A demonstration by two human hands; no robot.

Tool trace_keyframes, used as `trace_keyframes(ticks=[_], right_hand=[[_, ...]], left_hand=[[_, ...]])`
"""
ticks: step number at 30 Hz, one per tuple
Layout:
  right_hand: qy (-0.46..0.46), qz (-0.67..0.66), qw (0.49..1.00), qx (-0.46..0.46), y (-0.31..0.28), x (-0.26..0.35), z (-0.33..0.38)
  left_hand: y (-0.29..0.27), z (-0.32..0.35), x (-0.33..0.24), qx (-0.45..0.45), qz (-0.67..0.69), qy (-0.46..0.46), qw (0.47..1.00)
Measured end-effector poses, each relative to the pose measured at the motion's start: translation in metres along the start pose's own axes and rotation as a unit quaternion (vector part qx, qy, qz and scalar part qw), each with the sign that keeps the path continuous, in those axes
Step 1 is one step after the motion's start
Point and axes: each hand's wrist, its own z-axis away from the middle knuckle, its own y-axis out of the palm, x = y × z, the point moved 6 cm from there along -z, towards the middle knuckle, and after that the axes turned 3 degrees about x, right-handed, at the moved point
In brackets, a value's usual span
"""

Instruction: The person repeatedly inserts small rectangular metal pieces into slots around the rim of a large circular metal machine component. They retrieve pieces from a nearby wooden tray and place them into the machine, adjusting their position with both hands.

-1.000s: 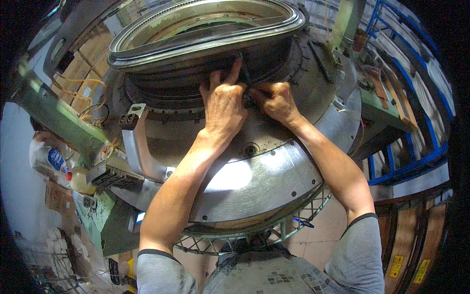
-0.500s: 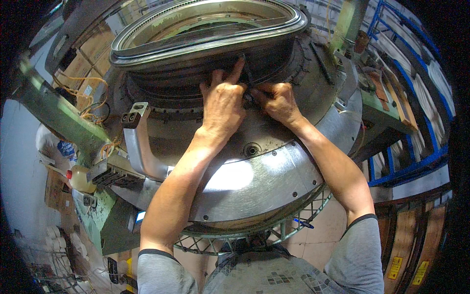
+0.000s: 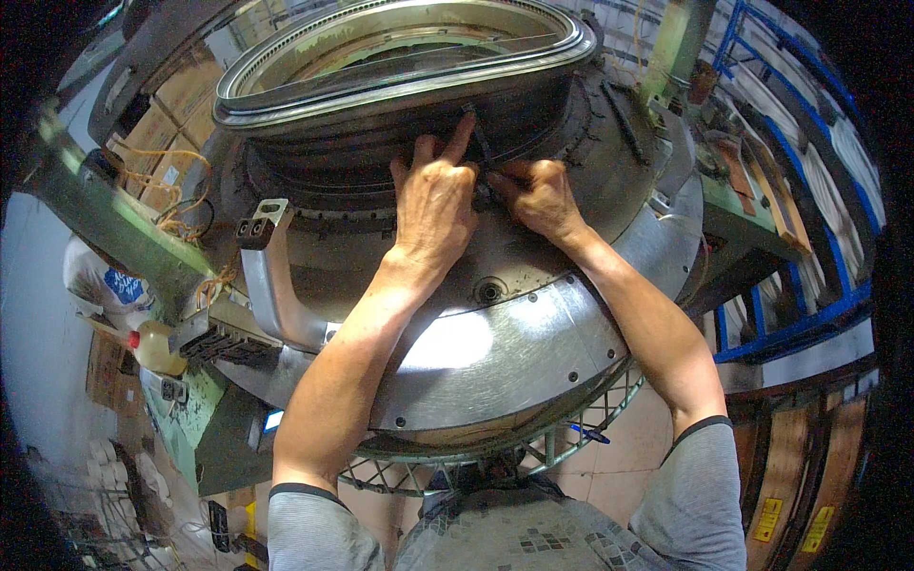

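Note:
A large round metal machine stands before me, with a bright, grooved ring (image 3: pixel 409 112) raised over a dark drum (image 3: pixel 352 152). My left hand (image 3: pixel 435 211) lies against the front of the drum. Its index finger stretches up to a thin dark strip (image 3: pixel 482 143), and the other fingers are bent but apart. Just right of it, my right hand (image 3: pixel 545 202) is closed, thumb and index finger pinched at the foot of the strip. Whatever lies between those fingertips is too dark and small to make out.
Nearer me curves a shiny metal cover (image 3: pixel 505 352) with screws. An upright metal bracket (image 3: pixel 276 276) rises at the left, beside a green beam (image 3: pixel 133 224). What looks like a person in a white top (image 3: pixel 95 276) is at far left. Blue racks (image 3: pixel 809 319) stand at right.
Both my hands keep nearly the same place and pose. At the far left, the white top with the blue print has shifted slightly up and left.

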Motion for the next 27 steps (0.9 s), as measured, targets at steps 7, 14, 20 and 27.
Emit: trace_keyframes(ticks=[7,14,20,27], right_hand=[[-0.007,-0.011,1.000,0.000,-0.002,0.001,0.001],[-0.005,-0.005,1.000,0.006,0.000,-0.001,0.000],[-0.007,0.002,1.000,0.014,0.001,-0.006,0.000],[0.001,0.017,1.000,0.008,0.002,-0.004,0.000]], left_hand=[[-0.001,0.000,-0.001,0.003,-0.005,-0.004,1.000],[0.004,0.001,0.001,0.002,0.001,-0.009,1.000],[0.012,0.002,0.005,-0.002,-0.009,-0.012,1.000],[0.011,0.002,0.005,-0.012,0.002,-0.006,1.000]])
